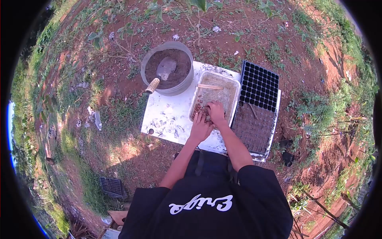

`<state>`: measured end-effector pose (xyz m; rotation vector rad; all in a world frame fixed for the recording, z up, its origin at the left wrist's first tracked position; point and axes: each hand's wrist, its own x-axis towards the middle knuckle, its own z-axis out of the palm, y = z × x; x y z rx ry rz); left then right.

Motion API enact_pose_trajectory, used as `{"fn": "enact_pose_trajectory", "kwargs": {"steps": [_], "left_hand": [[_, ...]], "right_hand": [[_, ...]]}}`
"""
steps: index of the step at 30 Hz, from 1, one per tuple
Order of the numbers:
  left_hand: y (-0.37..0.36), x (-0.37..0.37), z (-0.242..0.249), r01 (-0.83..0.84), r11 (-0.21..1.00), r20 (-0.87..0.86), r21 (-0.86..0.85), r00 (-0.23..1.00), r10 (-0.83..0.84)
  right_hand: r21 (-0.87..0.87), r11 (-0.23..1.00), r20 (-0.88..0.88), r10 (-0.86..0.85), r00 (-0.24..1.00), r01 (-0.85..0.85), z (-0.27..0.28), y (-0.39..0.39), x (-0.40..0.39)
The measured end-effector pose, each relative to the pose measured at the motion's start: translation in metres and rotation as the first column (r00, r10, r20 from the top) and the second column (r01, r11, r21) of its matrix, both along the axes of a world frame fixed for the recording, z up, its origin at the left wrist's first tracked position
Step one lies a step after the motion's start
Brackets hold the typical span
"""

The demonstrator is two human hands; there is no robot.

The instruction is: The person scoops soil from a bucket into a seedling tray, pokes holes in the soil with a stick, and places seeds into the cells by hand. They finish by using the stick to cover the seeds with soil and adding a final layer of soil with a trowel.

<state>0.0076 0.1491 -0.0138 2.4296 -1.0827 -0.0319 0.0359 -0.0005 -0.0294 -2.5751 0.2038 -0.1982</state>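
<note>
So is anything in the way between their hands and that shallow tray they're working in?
Nothing visible. Both the left hand and right hand already rest at the near end of the shallow tray; the wooden stick lies farther back.

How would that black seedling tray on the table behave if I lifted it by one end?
The black seedling tray looks thin-walled, so it would probably flex. Its near cells seem filled with soil while the far cells are empty, so it is likely heavier at the near end and may sag or spill there.
</note>
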Motion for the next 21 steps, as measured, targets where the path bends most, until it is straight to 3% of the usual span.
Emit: {"fn": "enact_pose_trajectory", "kwargs": {"steps": [1, 3, 4, 6, 7, 9, 10, 12, 14, 16, 17, 18, 20, 21], "left_hand": [[0.000, -0.001, -0.001, 0.006, 1.000, 0.001, -0.001, 1.000, -0.006], [-0.002, -0.001, -0.001, -0.010, 1.000, 0.001, 0.009, 1.000, 0.010], [-0.001, -0.001, -0.001, -0.002, 1.000, 0.002, 0.002, 1.000, 0.002], [0.000, -0.001, -0.002, 0.003, 1.000, -0.034, -0.005, 0.999, -0.003], [0.000, 0.000, -0.003, 0.011, 1.000, -0.033, -0.015, 0.999, -0.011], [-0.002, 0.000, -0.007, -0.013, 0.999, -0.038, -0.041, 0.999, 0.011], [-0.003, 0.000, -0.009, -0.004, 0.999, -0.039, -0.054, 0.999, 0.002], [-0.005, -0.001, -0.011, -0.049, 0.998, -0.090, -0.051, 0.995, 0.044], [-0.011, -0.003, -0.001, -0.068, 0.997, -0.118, -0.022, 0.991, 0.065], [-0.019, -0.003, 0.012, -0.168, 0.975, -0.145, -0.148, 0.979, 0.146], [-0.024, -0.001, 0.020, -0.165, 0.962, -0.305, -0.220, 0.948, 0.092], [-0.031, -0.001, 0.023, -0.158, 0.961, -0.310, -0.227, 0.947, 0.083], [-0.043, 0.000, 0.030, -0.036, 0.896, -0.451, -0.443, 0.873, -0.188], [-0.050, -0.001, 0.036, -0.051, 0.880, -0.478, -0.473, 0.853, -0.208]], "right_hand": [[-0.001, 1.000, 0.001, -0.006, 1.000, 0.006, 0.002, -0.002, -0.002], [0.222, 0.974, -0.009, -0.048, 0.999, 0.049, 0.006, -0.008, -0.004], [0.216, 0.975, -0.008, -0.056, 0.998, 0.057, 0.009, -0.011, -0.007], [0.425, 0.874, -0.131, -0.199, 0.971, 0.236, 0.017, -0.015, -0.015], [0.416, 0.876, -0.129, -0.208, 0.970, 0.243, 0.024, -0.018, -0.021], [0.379, 0.914, 0.180, -0.227, 0.957, 0.145, 0.040, -0.025, -0.039], [0.366, 0.918, 0.182, -0.232, 0.956, 0.153, 0.046, -0.030, -0.048], [0.572, 0.761, 0.000, -0.372, 0.928, 0.305, 0.059, -0.037, -0.070], [0.616, 0.712, 0.000, -0.427, 0.904, 0.337, 0.072, -0.038, -0.090], [0.717, 0.584, -0.064, -0.487, 0.871, 0.380, 0.075, -0.041, -0.109], [0.749, 0.513, -0.122, -0.517, 0.847, 0.420, 0.073, -0.041, -0.115], [0.743, 0.516, -0.121, -0.524, 0.843, 0.427, 0.072, -0.043, -0.121], [0.748, 0.455, -0.276, -0.448, 0.850, 0.483, 0.068, -0.045, -0.131], [0.826, 0.329, -0.310, -0.412, 0.857, 0.457, 0.068, -0.045, -0.134]]}}
